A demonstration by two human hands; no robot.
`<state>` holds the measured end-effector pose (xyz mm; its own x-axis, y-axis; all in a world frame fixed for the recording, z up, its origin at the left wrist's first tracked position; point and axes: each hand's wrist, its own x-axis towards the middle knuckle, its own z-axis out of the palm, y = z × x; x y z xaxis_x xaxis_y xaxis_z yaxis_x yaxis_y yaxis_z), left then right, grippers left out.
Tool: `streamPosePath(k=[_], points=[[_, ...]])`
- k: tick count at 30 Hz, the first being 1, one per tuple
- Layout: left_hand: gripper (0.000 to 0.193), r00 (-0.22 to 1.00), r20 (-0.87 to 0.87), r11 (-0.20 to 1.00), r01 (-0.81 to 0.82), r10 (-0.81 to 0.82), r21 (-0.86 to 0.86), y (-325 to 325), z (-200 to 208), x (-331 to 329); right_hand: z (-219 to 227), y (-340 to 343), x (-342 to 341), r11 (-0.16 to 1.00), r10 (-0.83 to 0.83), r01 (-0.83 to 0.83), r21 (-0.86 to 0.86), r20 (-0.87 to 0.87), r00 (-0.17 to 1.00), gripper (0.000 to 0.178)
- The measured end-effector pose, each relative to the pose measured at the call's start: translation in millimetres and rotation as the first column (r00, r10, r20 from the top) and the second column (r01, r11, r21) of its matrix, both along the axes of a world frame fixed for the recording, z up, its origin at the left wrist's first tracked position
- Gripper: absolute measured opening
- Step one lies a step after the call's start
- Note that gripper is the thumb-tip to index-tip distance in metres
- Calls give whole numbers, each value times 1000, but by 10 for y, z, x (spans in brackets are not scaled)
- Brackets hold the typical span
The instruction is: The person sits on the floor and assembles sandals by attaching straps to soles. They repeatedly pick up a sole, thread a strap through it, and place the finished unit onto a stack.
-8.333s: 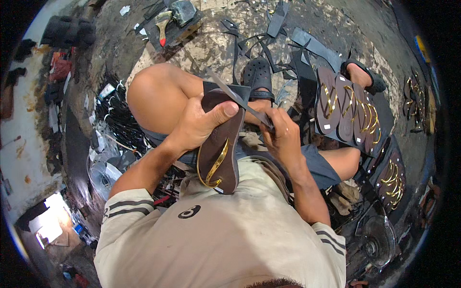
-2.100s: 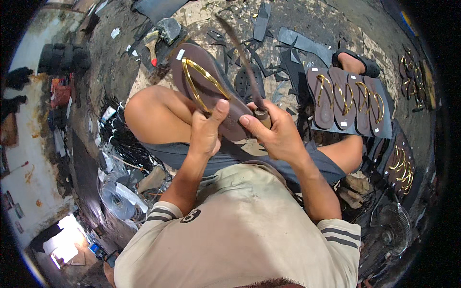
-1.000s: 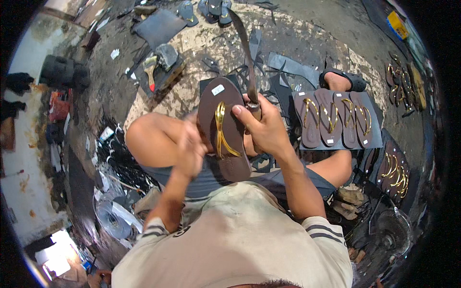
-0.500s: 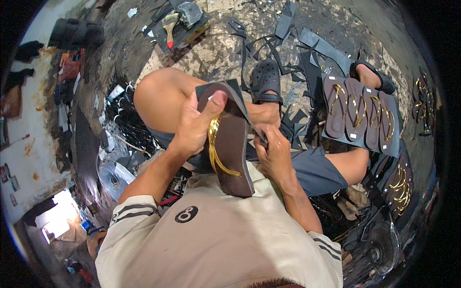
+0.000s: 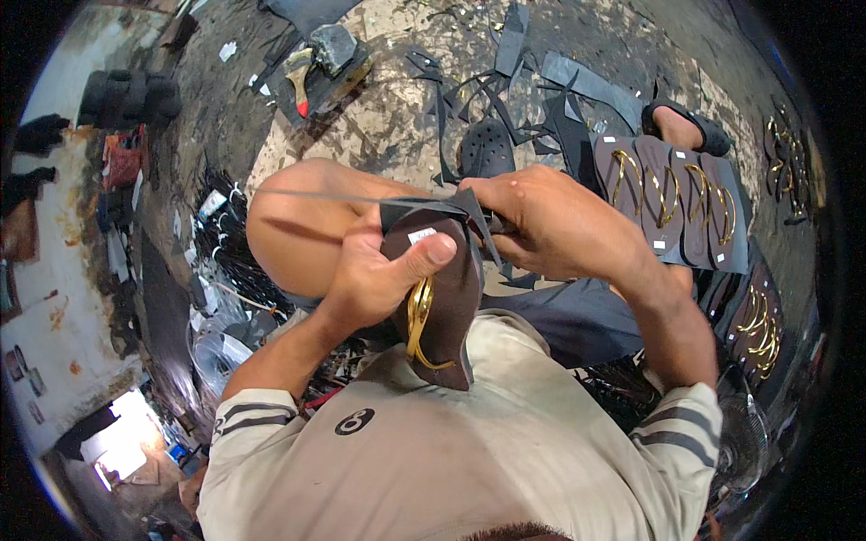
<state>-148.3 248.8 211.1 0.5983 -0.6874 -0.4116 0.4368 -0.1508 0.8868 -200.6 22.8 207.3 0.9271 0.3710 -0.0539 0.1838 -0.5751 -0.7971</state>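
In front of my chest, my left hand [image 5: 365, 275] grips a brown flip-flop [image 5: 442, 311] with a gold strap. The thumb presses on its footbed beside a small white label [image 5: 422, 236], and the fingers are hidden beneath. Dark sheet material [image 5: 397, 215] sticks out around the toe end, with a loose flap [image 5: 484, 236] hanging at its right side. My right hand [image 5: 532, 216] is closed at that end around a long thin knife [image 5: 334, 195]. The blade points left across the toe edge, above my bent knee; the handle is mostly covered by my fingers.
Several gold-strapped flip-flops [image 5: 663, 203] lie in a row on a grey sheet at right, with more [image 5: 756, 334] below. Dark offcuts [image 5: 564, 117] litter the floor ahead. A red-tipped brush [image 5: 299, 83] rests on a board at far left. A fan [image 5: 744, 442] stands at lower right.
My right hand has risen from the flip-flop's right side to its toe end, and the long blade now shows, pointing left. The flip-flop has shifted slightly down, still in my left hand.
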Motion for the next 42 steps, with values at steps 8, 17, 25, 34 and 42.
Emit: streamPosePath(k=[8,17,25,34,42], points=[[58,985,124,989,105,-118,103,-18,-94,22,204,-158,208,991,135,-136,-2,-61,989,28],[104,969,-248,601,-193,-9,-776,-161,-343,-35,-445,-271,-601,519,-770,779,352,-203,605,38],[46,814,-531,744,-502,235,-441,-892,-629,-10,-932,467,-817,500,-865,820,277,122,486,52],[42,773,-478,772,-580,418,-262,-629,-705,-163,-997,271,-937,640,-757,768,16,186,627,31],[48,855,-434,807,-458,284,-374,-475,-837,-69,-688,139,-675,735,-660,676,-48,174,731,30]])
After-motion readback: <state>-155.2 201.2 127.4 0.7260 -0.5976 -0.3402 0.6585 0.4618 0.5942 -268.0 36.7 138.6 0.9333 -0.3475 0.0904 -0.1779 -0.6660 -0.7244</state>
